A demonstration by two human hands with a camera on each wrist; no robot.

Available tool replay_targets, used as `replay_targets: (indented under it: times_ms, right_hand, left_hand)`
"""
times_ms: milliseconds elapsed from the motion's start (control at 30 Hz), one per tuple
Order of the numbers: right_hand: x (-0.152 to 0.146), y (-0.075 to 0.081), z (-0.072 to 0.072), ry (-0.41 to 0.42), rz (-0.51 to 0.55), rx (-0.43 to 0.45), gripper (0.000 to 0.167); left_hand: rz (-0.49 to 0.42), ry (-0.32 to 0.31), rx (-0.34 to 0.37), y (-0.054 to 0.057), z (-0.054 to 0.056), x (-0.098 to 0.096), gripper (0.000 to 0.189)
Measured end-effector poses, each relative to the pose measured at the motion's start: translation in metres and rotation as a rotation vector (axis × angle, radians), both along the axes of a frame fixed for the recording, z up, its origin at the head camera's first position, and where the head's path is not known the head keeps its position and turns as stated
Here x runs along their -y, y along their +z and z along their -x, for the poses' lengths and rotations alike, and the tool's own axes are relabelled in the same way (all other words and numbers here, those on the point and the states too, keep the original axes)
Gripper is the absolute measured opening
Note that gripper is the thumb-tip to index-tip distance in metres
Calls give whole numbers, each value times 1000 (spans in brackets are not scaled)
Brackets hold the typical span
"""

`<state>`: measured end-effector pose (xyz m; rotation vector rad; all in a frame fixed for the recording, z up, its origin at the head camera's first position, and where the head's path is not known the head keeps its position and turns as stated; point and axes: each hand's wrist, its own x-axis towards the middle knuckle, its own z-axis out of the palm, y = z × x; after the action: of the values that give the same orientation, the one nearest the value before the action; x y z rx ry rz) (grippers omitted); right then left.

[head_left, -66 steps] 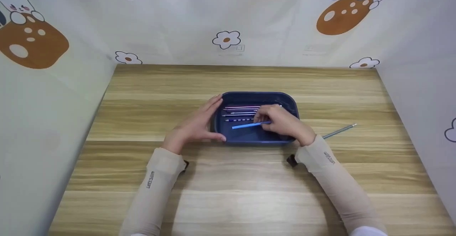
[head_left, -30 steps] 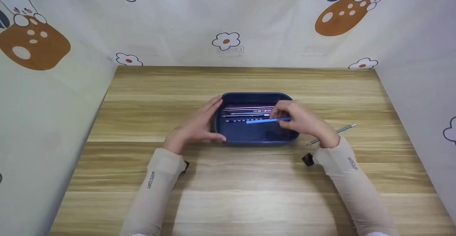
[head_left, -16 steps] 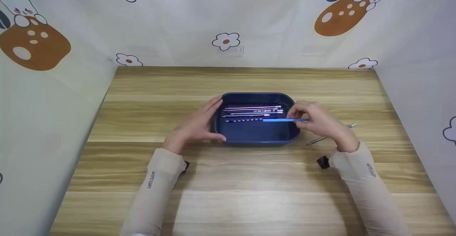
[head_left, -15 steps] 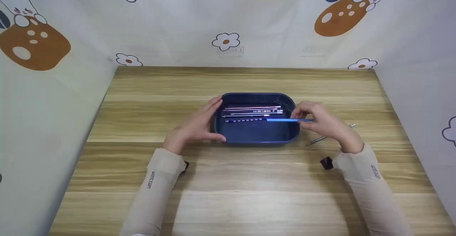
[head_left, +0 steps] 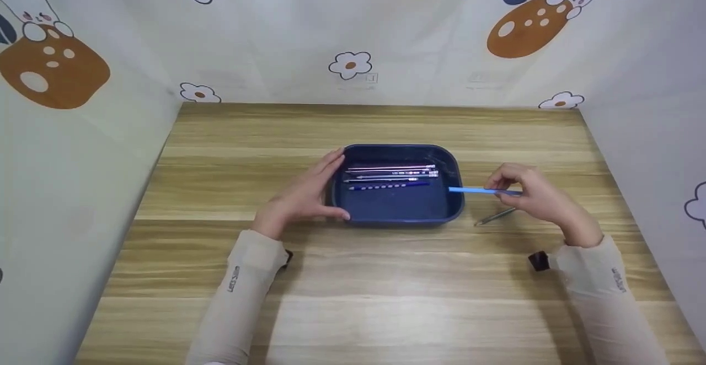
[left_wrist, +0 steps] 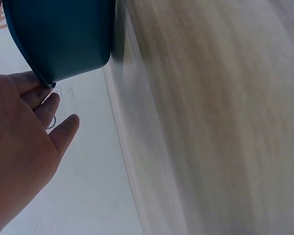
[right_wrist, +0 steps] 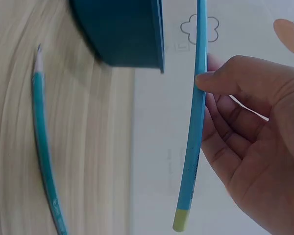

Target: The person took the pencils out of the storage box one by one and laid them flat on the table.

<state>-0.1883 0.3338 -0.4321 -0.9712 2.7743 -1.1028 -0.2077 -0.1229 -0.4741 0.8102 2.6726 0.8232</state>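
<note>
In the head view, my right hand (head_left: pixel 535 191) pinches a light blue pencil (head_left: pixel 469 189) between thumb and fingers, to the right of a navy box (head_left: pixel 397 220). The pencil's left end overlaps the box's right rim. Up close in the right wrist view, this pencil (right_wrist: pixel 191 147) shows a yellow-green end. My left hand (head_left: pixel 300 194) rests against the box's left end, fingers extended along the back corner and thumb at the front one. The left wrist view has those fingertips at the rim of the box (left_wrist: pixel 63 39). Several pencils (head_left: pixel 391 173) lie lengthwise inside, one dark blue with pale spots.
A green-grey pencil (head_left: pixel 495 217) lies on the wooden table (head_left: pixel 364 299) right of the box, partly hidden under my right hand. Pale cloth walls (head_left: pixel 276 39) with flower and rabbit prints enclose the table at the back and both sides.
My right hand has moved right from over the box with the light blue pencil, past the right rim. The pencils inside now show fully. My left hand has stayed in place.
</note>
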Motion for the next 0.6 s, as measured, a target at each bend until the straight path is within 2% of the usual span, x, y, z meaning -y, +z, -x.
replay_targets:
  times_ms: [300, 600]
  right_hand:
    - [-30, -11, 1, -65, -73, -43, 27]
    - [-45, -20, 5, -107, -102, 33, 30]
  left_hand:
    - [-8, 1, 2, 1, 0, -2, 125]
    - [-10, 9, 2, 0, -1, -2, 125]
